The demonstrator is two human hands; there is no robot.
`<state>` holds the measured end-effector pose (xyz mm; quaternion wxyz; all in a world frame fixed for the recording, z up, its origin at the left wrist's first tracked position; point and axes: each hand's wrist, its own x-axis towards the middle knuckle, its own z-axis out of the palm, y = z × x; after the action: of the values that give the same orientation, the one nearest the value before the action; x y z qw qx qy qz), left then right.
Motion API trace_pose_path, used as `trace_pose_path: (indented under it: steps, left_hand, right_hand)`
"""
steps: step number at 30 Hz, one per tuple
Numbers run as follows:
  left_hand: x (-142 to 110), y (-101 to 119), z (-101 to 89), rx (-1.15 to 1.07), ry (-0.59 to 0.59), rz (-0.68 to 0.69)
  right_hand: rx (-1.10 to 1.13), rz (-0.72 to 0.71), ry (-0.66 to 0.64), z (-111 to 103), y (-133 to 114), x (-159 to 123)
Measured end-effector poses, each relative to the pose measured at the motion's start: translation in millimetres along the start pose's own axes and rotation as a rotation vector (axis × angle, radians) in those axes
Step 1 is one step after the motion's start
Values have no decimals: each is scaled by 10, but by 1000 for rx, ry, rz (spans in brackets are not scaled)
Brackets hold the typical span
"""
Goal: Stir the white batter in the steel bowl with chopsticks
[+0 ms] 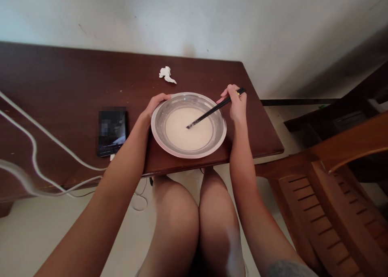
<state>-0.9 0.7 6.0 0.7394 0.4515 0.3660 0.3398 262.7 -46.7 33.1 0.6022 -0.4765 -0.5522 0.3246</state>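
Note:
A wide metal bowl stands near the front edge of the dark brown table, with a pale, creamy liquid in its bottom. My left hand grips the bowl's rim on its upper left side. In my right hand, at the bowl's right, are black chopsticks held close together. They slant down to the left, and their tips, smeared with white, touch the liquid near the middle of the bowl.
A crumpled white tissue lies behind the bowl. To the left is a phone with a white cable by it. The table meets a pale wall at the back. A slatted wooden chair stands at the right.

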Motion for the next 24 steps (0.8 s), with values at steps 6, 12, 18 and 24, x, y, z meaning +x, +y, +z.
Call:
trace_pose_path:
  steps: [6, 12, 18, 24]
  left_hand:
    - [-10, 11, 9, -14, 8, -8]
    - [-58, 22, 24, -33, 52, -34]
    - [-91, 37, 44, -54, 25, -52]
    - [-94, 34, 20, -24, 41, -53]
  right_hand:
    - [21, -33, -118, 27, -13, -17]
    - [52, -4, -31, 8, -41, -15]
    - [40, -17, -66, 26, -47, -24]
    - [64, -15, -93, -13, -42, -5]
